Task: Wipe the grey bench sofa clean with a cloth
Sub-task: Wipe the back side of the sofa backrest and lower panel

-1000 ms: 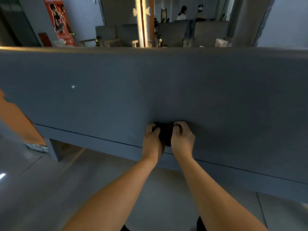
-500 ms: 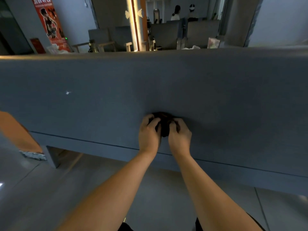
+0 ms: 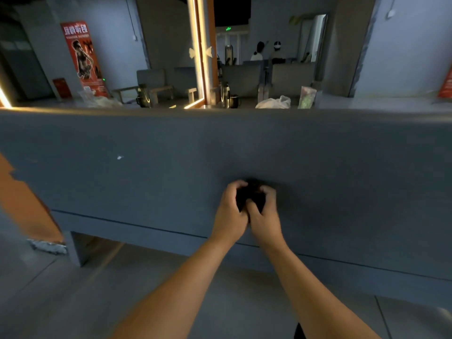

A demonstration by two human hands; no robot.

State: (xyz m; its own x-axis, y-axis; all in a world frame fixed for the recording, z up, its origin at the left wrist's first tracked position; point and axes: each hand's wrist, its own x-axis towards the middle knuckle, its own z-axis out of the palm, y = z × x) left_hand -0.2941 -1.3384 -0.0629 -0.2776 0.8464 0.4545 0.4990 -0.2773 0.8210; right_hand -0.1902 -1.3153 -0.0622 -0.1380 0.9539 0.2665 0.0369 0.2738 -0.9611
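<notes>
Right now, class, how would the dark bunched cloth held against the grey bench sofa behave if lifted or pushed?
Probably floppy: the dark bunched cloth sits crumpled between the left hand and right hand. Likely light, since both hands nearly hide it. Pushed along the matte grey bench sofa, it may drag, not slide.

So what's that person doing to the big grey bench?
A person is cleaning the grey bench sofa with a dark cloth. The left hand and the right hand both grip the bunched-up cloth, side by side, and press it against the bench's grey surface. A small white speck sits on the bench further to the left, apart from the cloth.
</notes>
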